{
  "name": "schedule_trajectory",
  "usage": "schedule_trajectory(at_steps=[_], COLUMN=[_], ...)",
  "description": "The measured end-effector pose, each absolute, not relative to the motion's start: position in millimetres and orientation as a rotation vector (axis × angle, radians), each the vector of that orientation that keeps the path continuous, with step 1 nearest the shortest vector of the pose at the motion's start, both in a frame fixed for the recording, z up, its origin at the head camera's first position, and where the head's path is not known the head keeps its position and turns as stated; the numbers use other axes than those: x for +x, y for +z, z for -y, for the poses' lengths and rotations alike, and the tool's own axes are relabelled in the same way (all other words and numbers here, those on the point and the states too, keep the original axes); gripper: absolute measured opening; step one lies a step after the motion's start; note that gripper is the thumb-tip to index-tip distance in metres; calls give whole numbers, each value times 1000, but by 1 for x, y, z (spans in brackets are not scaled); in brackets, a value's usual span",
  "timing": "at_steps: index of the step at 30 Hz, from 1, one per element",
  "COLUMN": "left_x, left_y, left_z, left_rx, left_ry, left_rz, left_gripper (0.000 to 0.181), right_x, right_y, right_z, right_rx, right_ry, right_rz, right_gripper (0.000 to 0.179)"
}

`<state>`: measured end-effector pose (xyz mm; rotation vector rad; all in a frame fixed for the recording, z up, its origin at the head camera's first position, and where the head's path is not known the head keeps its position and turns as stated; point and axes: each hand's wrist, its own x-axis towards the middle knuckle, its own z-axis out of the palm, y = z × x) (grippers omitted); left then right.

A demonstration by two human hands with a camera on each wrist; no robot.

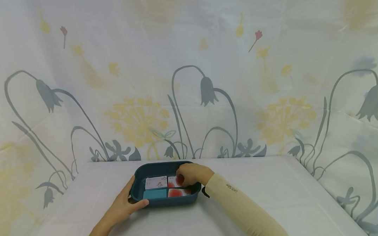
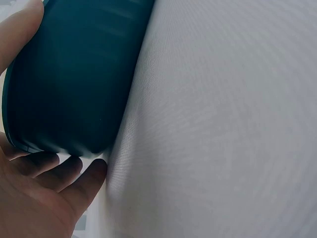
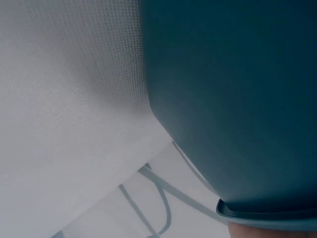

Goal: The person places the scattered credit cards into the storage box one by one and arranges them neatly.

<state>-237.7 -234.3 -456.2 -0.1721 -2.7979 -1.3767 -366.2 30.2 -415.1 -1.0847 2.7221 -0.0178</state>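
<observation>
A dark teal tray [image 1: 167, 202] with rounded corners stands on the white-covered table. Flat in it lie a white card with a small print [image 1: 156, 182], a plain blue card [image 1: 154, 193], and two white cards with red pictures, one at the front right [image 1: 175, 193] and one behind it [image 1: 172, 182]. My left hand [image 1: 124, 201] holds the tray's left end, thumb at the front and fingers on the far side. Over the right end reaches my right hand [image 1: 191, 174], its bent fingers down at the rear red-pictured card. Its fingertips are hidden, so a grip cannot be made out.
The white tablecloth [image 1: 258, 185] spreads around the tray. Behind the table hangs a pale backdrop [image 1: 185, 44] printed with grey and yellow flowers. In the right wrist view the tray's outer wall [image 3: 237, 109] fills much of the picture.
</observation>
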Motion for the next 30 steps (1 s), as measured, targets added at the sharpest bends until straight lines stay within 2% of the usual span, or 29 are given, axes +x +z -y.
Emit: schedule_trajectory(at_steps=[9, 19, 30], left_x=[-236, -234, -236], left_y=[-455, -456, -455], left_z=[235, 235, 234], left_rx=[-161, -170, -216], left_ry=[-1381, -1374, -1325], left_rz=[2805, 2815, 2818], left_gripper=[112, 112, 112], right_x=[-365, -358, -336], right_y=[-415, -401, -371], right_z=[-31, -40, -91], right_rx=[-1101, -1155, -1273], right_ry=[-95, -116, -157], right_rz=[-2709, -2741, -2889], right_gripper=[32, 31, 33])
